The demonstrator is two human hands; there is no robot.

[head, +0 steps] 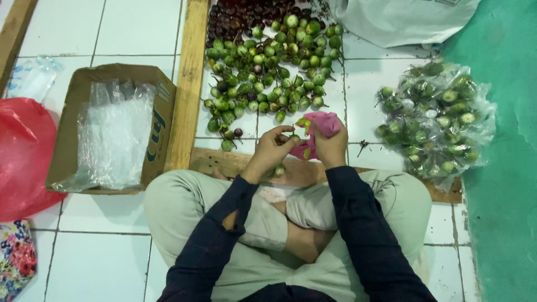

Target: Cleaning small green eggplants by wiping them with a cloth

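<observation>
Far left of the hands: red plastic bag (22, 156) slumped on the white tiled floor (100, 251), with a flowered cloth (15, 260) below it. Next to that, an open cardboard box (78, 89) stuffed with clear plastic bags (114, 137). A wooden plank (187, 84) runs upright between the box and the produce.

Ahead of the hands, just beyond the fingertips: a loose pile of small round green eggplants (268, 72), with darker reddish ones (251, 14) at its far end.

Left hand (271, 150): fingers pinched narrow on one small green eggplant (293, 137), held close to the right hand. Right hand (331, 146): closed around a pink plastic bag (319, 131), mouth of the bag turned toward the left hand. Both hands sit above a wooden board edge (224, 162) and the person's crossed legs.

Handling, judged: the eggplant is light, firm and smooth-skinned, probably a little slippery; stem cap gives the surest pinch. The pink bag is thin and limp, so it needs holding at the rim to stay open.

Right of the hands: a clear sack of packed eggplants (436, 120), well apart. A white sack (403, 19) lies further ahead; a green wall (503, 168) closes the right side.

Room, judged: bare tile between the right hand and the clear sack is the main free space. Leftward, the plank and box hem things in. The pile lies near, so reaches are short.
</observation>
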